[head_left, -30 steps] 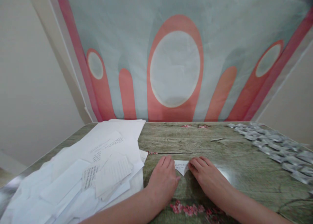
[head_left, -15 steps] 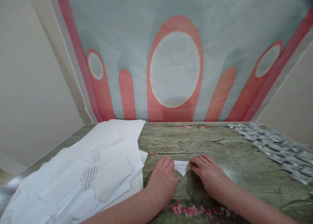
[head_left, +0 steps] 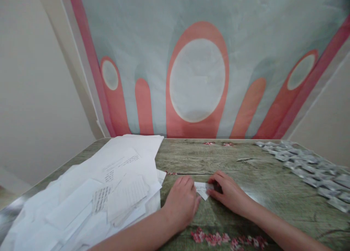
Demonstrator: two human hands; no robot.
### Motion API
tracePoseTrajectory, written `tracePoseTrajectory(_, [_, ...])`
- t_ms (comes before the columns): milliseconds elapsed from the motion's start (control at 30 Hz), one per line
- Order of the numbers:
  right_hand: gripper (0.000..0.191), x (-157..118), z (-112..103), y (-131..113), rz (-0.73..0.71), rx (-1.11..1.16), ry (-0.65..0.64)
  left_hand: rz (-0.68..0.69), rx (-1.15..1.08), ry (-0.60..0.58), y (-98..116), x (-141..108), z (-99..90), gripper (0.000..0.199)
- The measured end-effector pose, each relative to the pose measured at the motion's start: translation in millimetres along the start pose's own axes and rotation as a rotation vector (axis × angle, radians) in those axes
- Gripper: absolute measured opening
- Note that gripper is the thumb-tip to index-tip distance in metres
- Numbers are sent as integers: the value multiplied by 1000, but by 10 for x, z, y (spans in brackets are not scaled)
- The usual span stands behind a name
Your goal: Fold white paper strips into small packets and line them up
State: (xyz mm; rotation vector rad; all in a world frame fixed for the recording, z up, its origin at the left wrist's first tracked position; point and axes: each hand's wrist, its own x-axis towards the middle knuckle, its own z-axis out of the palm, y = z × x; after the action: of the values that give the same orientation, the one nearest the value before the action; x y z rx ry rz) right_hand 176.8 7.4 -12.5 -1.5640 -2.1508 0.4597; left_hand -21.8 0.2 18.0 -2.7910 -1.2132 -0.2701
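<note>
A small folded piece of printed paper (head_left: 201,188) lies on the wooden-patterned table between my two hands, its lower edge coming to a point. My left hand (head_left: 182,201) is closed over the paper's left end, fingers curled and pressing it to the table. From the other side, my right hand (head_left: 228,192) pinches the right end between thumb and fingers, with a gap showing behind the thumb. The parts of the paper under my fingers are hidden.
A large heap of loose white papers (head_left: 68,203), some printed, covers the table's left side. Rows of folded grey-white paper pieces (head_left: 308,167) run along the right edge. Behind the table (head_left: 191,156) hangs a blue-grey sheet with red shapes (head_left: 194,128).
My right thumb and fingers have shifted inward over the paper's right side, and the hand has opened into a wider arch. My left hand stays almost in place.
</note>
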Motion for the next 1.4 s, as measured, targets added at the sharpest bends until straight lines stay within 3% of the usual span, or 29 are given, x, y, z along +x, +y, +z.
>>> tracePoseTrajectory(267, [14,3,13,48,44,66,-32,-17,-33,-12,-86,3,-53,17])
tracePoseTrajectory(433, [14,14,67,95,57,89,1,-102,-275,65,-169,10,64,26])
tracePoseTrajectory(667, [19,-6,95,92,80,140,11,-60,-548,57,-241,30,233,43])
tracePoseTrajectory(833, [9,-17,46,53,12,125,-37,-83,-616,72,-247,38,251,43])
tracePoseTrajectory(1067, [14,-51,9,-4,-43,227,-33,-66,-650,92,-235,45,187,32])
tracePoseTrajectory(1200, [13,-93,-39,-78,-139,197,58,-28,-686,131,-207,49,135,8])
tracePoseTrajectory(1400, [12,-134,-67,-105,-448,-83,185,-5,-664,195,-185,49,132,14])
